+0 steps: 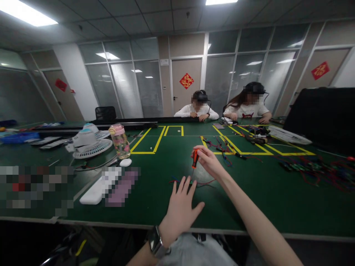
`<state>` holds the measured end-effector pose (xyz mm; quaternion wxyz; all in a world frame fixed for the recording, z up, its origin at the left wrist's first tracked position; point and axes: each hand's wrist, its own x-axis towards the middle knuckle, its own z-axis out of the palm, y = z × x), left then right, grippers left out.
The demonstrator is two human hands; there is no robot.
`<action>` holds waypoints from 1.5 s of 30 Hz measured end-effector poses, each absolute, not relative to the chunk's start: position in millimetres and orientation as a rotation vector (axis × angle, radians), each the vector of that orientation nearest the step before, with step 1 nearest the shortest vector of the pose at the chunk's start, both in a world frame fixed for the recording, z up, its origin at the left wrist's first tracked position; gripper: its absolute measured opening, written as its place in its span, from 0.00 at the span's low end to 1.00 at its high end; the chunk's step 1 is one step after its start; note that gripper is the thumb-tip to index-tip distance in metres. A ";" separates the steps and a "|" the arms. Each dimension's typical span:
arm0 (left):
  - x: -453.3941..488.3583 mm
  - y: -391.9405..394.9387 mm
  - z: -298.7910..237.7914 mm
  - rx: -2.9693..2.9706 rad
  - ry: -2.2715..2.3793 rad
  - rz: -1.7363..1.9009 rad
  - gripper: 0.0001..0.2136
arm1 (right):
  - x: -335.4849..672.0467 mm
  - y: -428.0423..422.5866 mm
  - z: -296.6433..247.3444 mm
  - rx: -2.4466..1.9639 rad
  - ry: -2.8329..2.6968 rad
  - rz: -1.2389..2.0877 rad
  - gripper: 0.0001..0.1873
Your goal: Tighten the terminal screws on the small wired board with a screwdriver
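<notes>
My right hand (205,158) grips a screwdriver (195,159) with an orange and black handle. Its shaft points down at a small green terminal block (191,182) on the table, which has red and dark wires running out to both sides. Whether the tip sits in a screw is too small to tell. My left hand (183,203) lies palm down with its fingers spread, the fingertips at the near edge of the block and partly covering it and its wires. A dark watch is on my left wrist.
The green table (155,199) carries a white power bank (95,192), a pink-lidded bottle (119,140) and white fans (90,142) on the left. Wired pieces (305,166) lie in a heap at right. Yellow tape (142,152) marks rectangles. Two people (245,107) sit opposite.
</notes>
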<state>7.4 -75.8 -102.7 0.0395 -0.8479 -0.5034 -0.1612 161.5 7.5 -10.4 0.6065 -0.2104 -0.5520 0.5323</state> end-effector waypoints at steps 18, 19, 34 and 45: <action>7.5 -80.5 -95.9 -2.599 -1.534 -0.517 0.31 | 157.5 3.3 -7.9 -0.361 -1.275 1.443 0.14; 7.4 -80.3 -96.3 -2.594 -1.532 -0.523 0.31 | 157.0 3.5 -8.5 -0.357 -1.272 1.428 0.14; 8.2 -79.5 -98.0 -2.585 -1.516 -0.554 0.31 | 154.4 3.9 -6.9 -0.277 -1.253 1.515 0.12; 8.1 -80.1 -98.1 -2.577 -1.512 -0.558 0.31 | 153.6 4.1 -5.3 -0.335 -1.209 1.431 0.12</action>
